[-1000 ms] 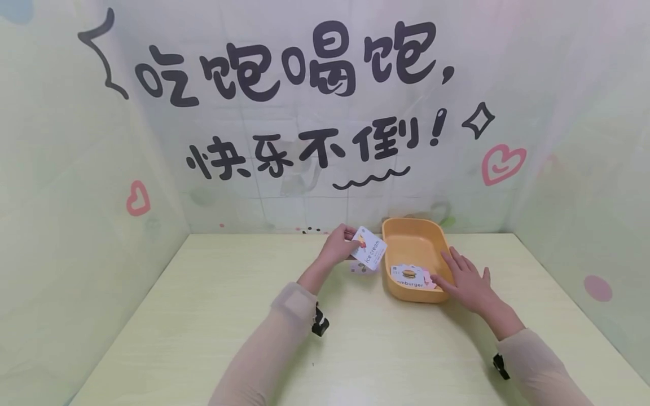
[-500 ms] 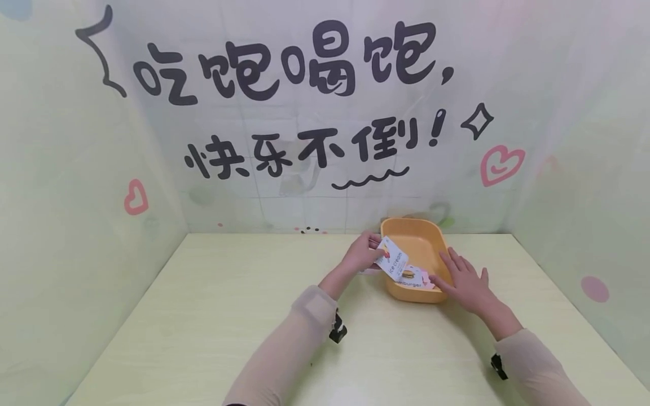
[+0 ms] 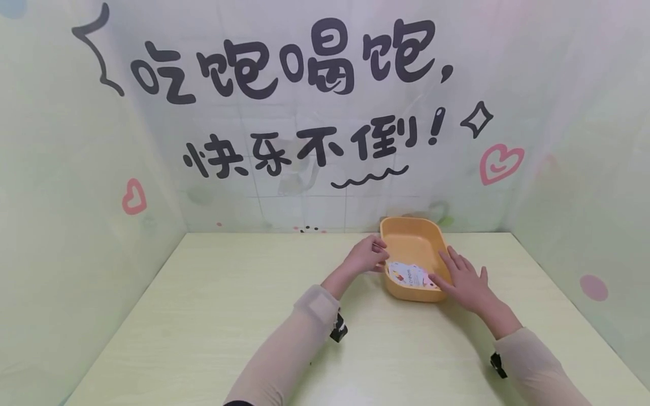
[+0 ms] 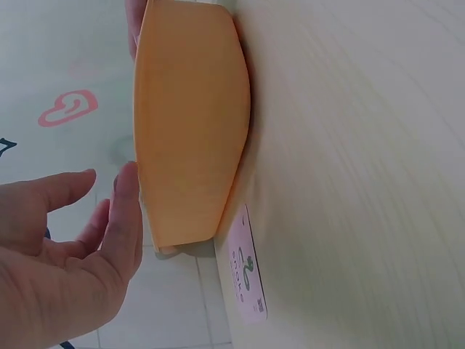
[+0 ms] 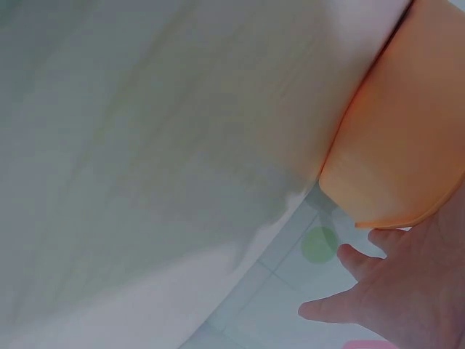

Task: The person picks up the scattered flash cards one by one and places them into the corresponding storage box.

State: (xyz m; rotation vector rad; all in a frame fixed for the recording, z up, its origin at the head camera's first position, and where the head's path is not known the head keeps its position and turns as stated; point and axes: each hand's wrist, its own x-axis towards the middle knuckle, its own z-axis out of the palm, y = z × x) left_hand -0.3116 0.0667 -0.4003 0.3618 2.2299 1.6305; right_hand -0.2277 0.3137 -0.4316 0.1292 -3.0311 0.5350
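Observation:
An orange plastic box (image 3: 415, 293) stands by the back wall, right of centre. Inside its near end lie several picture cards; the ice cream card (image 3: 404, 275) is on top. My left hand (image 3: 367, 255) is at the box's left rim, holding nothing, its thumb and fingers apart in the left wrist view. On the table beside the box, below that hand, lies a pink snake card (image 4: 248, 273). My right hand (image 3: 468, 285) rests on the right rim with fingers spread, also seen in the right wrist view.
The pale wooden table (image 3: 244, 293) reaches back to a wall sheet (image 3: 274, 208) printed with large dark characters and hearts. Sheets also hang along the left and right sides. A black strap piece (image 3: 338, 328) sits under the left sleeve.
My left hand has moved right to the box and let go of the ice cream card, which now lies inside over the hamburger card. The right hand has stayed on the rim.

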